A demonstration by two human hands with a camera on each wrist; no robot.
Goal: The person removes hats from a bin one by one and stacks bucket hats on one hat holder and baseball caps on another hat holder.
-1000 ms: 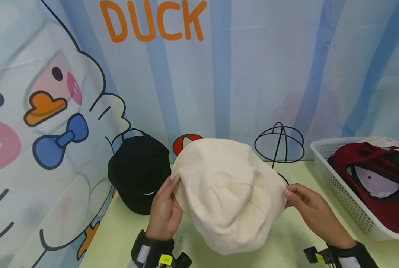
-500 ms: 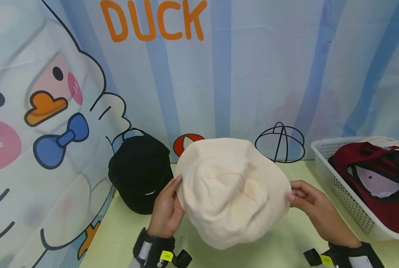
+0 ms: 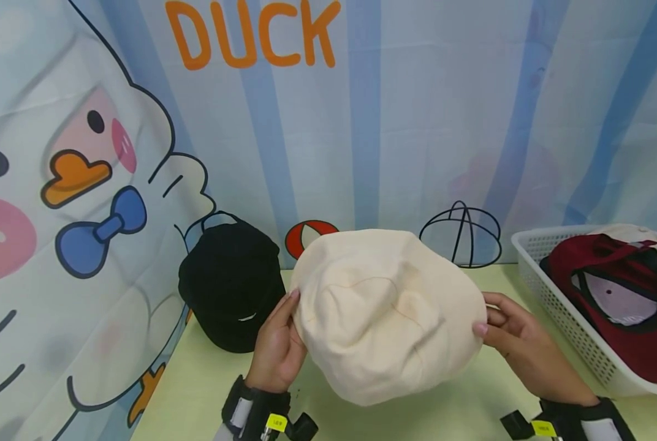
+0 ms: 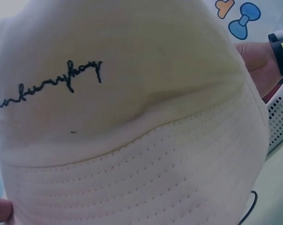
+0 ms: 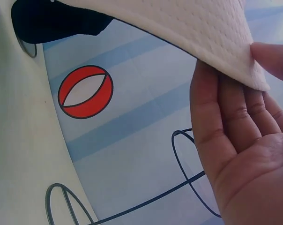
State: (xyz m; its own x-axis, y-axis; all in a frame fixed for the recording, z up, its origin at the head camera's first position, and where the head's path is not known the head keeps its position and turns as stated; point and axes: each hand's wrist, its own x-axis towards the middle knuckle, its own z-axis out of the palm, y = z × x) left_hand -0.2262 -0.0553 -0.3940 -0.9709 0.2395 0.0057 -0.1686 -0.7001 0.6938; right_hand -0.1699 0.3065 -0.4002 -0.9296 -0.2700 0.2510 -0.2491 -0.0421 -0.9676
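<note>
Cream hat held up, one hat racked
Left hand and right hand pinch its brim; black hat sits at 9 o'clock, wire stand at 1 o'clock bare.

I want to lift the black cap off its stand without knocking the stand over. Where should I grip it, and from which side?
Grip the black cap at its lower rim on both sides, coming from the front and lifting upward. Its crown drapes over the stand and the backdrop closes off the rear. The left hand is nearest, but now holds the cream hat.
</note>
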